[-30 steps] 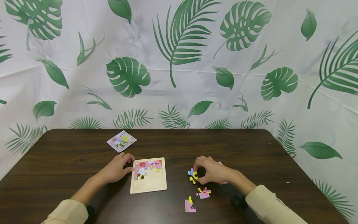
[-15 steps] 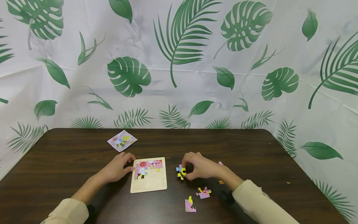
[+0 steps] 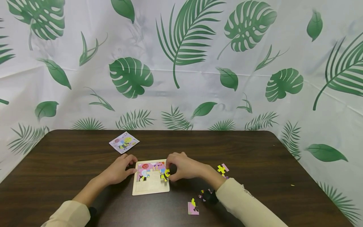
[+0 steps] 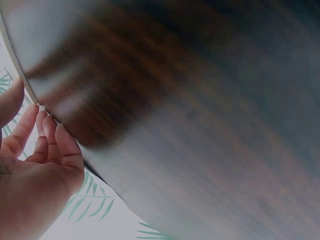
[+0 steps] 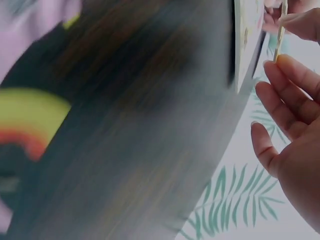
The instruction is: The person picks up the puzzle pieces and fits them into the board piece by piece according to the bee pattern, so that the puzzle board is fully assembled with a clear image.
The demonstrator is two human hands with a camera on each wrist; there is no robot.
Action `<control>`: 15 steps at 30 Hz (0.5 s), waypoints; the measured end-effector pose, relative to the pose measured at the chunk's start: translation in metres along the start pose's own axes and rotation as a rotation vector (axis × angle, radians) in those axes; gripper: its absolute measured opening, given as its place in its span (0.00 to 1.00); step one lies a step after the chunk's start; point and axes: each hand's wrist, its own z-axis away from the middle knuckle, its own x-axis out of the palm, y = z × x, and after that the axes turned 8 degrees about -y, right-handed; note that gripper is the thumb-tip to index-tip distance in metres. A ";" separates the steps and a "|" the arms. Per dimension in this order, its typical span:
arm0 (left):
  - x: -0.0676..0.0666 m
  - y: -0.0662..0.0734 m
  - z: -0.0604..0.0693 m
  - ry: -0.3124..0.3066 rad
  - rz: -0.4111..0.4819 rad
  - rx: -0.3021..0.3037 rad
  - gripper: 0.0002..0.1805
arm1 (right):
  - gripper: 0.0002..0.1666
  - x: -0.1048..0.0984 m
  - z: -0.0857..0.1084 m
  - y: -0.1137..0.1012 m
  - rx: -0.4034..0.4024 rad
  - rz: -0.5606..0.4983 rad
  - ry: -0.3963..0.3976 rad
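Note:
My right hand (image 3: 185,166) pinches a yellow, black and blue puzzle piece (image 3: 164,174) between thumb and fingers, over the right side of the wooden puzzle tray (image 3: 150,190). In the right wrist view the piece (image 5: 281,37) appears edge-on, apart from the tray (image 5: 245,45). The tray's upper and left parts hold fitted pink pieces with a bee picture; bare wood shows in the middle and lower part. My left hand (image 3: 120,170) rests its thumb and index fingertip against the tray's left edge, its other fingers loosely bent in the left wrist view.
Loose pieces lie right of the tray: a pink one (image 3: 193,208) near the front, one (image 3: 202,194) partly hidden by the right wrist, and a yellow and pink one (image 3: 222,168) beyond the forearm. A bee picture card (image 3: 124,142) lies behind the left hand on the dark table (image 3: 85,145).
The right hand has carried the bee-striped puzzle piece leftward from the loose pieces to over the tray. The left hand has stayed at the tray's left edge.

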 end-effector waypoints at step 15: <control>0.000 0.001 0.000 -0.002 0.002 -0.010 0.12 | 0.11 0.012 -0.033 -0.020 -0.008 0.103 0.017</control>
